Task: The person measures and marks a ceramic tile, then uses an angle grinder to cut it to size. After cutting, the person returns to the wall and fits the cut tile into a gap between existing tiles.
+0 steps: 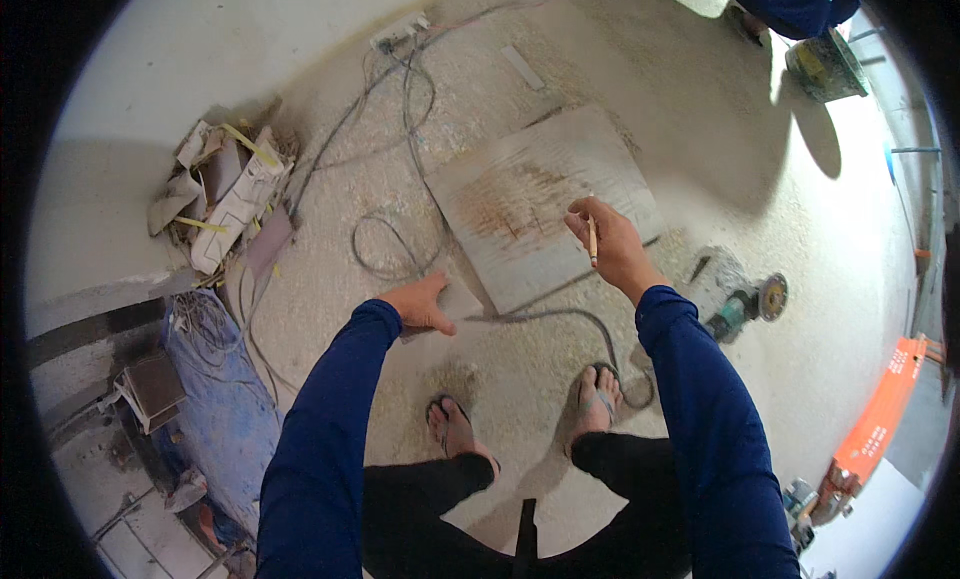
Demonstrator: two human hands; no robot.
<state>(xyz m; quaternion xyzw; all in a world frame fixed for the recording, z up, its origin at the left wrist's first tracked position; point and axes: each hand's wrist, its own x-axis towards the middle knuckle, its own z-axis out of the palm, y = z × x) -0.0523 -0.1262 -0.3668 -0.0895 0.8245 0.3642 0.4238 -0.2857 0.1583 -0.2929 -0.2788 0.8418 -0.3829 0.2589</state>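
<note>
My right hand (pixel 612 247) is closed around a thin, light-coloured pencil (pixel 593 241), over the right part of a large square tile (pixel 540 204). The tile lies flat on the floor, with brownish dust and dark marks across its middle. My left hand (pixel 422 303) is left of the tile's near corner, its thumb and fingers spread apart. Beneath that hand lies a small pale flat piece (pixel 461 301); whether the hand touches it, I cannot tell. A dark cable (pixel 560 313) runs past the tile's near edge.
An angle grinder (pixel 742 309) lies to the right. Broken tile scraps (pixel 225 199) are heaped at the left wall above a blue sheet (pixel 225 369). Cables loop around a power strip (pixel 400 31). A bucket (pixel 828 65) stands near another person (pixel 795 4); an orange object (pixel 880 414) lies right.
</note>
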